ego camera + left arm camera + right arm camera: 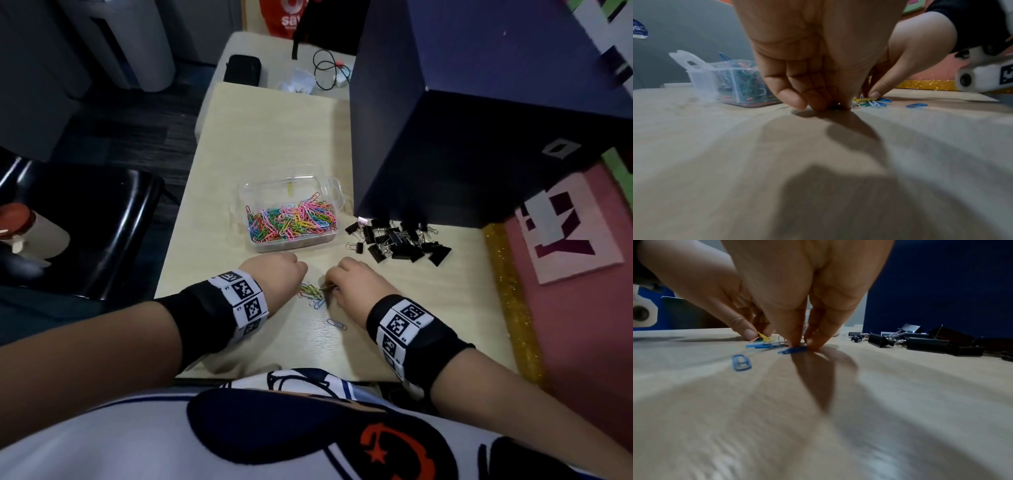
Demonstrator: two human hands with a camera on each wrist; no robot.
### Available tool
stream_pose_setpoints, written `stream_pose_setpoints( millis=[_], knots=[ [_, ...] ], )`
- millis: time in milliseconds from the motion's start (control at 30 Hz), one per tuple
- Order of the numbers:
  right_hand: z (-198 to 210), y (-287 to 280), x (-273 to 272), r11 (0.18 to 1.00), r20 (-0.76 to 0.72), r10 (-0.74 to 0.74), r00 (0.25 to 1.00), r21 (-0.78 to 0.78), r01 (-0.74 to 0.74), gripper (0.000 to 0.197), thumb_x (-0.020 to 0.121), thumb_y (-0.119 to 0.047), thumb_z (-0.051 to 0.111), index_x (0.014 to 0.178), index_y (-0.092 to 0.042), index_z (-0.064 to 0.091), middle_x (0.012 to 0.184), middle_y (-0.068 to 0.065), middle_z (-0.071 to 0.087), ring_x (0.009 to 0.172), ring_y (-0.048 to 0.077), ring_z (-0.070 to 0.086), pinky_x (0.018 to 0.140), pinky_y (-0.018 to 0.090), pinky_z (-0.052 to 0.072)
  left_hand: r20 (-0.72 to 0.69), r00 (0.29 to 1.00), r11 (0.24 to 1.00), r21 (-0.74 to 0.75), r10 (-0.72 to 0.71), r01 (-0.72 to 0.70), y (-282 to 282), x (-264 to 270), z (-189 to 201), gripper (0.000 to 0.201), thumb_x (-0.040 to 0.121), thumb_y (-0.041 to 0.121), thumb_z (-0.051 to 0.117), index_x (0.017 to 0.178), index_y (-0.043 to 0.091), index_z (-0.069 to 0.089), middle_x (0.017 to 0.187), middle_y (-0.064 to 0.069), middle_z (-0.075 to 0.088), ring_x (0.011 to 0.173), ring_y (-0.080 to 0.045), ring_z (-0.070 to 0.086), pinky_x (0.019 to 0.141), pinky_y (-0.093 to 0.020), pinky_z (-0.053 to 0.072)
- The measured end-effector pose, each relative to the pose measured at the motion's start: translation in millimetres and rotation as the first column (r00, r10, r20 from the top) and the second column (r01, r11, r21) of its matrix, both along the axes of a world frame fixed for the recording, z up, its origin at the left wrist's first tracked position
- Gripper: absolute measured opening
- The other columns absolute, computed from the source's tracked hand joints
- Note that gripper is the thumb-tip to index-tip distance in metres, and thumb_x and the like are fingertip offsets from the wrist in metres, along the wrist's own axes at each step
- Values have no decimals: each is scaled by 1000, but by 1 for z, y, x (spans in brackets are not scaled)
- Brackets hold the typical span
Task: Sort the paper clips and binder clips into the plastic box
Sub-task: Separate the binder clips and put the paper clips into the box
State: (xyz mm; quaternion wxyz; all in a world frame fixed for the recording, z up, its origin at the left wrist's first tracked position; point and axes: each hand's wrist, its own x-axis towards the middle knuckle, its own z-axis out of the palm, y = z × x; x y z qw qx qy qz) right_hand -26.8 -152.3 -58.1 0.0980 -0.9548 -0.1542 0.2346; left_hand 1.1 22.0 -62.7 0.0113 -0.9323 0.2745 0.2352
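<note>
Coloured paper clips (291, 221) mostly in clear plastic box (334, 186); both hands (279, 270) (352, 281) pinch last loose clips (313, 291); black binder clips (399, 241) unsorted on counter (274, 130).

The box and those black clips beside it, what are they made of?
The plastic box looks like clear, glossy plastic: the coloured clips show through its walls. The binder clips seem to be matte black metal with shiny wire handles, though paint hides the body.

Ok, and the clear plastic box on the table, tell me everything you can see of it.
The clear plastic box is a rectangular, transparent tub with rounded corners, standing upright and open on the pale wooden table. Multicoloured paper clips fill its near part; the far part looks nearly empty. Neither hand touches it.
</note>
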Motion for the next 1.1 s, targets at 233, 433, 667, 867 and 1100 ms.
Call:
stream_pose_setpoints(
  millis=[233,433,667,867,1100],
  knots=[
    [3,6,12,989,-44,-150,988,-18,150,26,89,-7,48,114,-10,55,117,12,50,108,31,53,91,37,45,-47,999,1000,18,20,-19,5,4,1,27,98,33,46,112,10,52,113,-10,54,104,-29,56,83,-38,46],
    [9,12,20,984,-105,-174,979,-68,168,27,88,-25,58,112,-11,57,116,10,55,106,27,56,92,35,46,-62,998,999,-10,29,-30,10,2,4,24,97,29,46,112,10,51,113,-10,53,102,-29,57,84,-39,49],
    [43,17,41,941,32,-284,958,200,272,7,85,-19,59,92,-16,62,89,0,65,85,20,60,78,30,50,39,988,946,-297,146,-128,21,21,37,15,92,28,54,100,16,57,107,-6,58,101,-26,56,85,-34,45],
    [59,16,62,869,133,-425,895,337,362,22,89,-17,59,110,-20,64,107,-2,66,98,17,62,90,25,46,170,931,877,-422,324,-229,32,52,60,25,89,33,61,109,18,64,105,-4,63,96,-25,60,87,-34,47],
    [45,10,23,918,-268,-221,938,-381,107,66,76,-28,73,129,-6,40,113,9,57,102,27,62,83,38,55,169,979,973,-220,112,-73,20,24,40,28,93,27,50,120,20,55,116,-5,54,101,-29,59,80,-37,50]
  ],
)
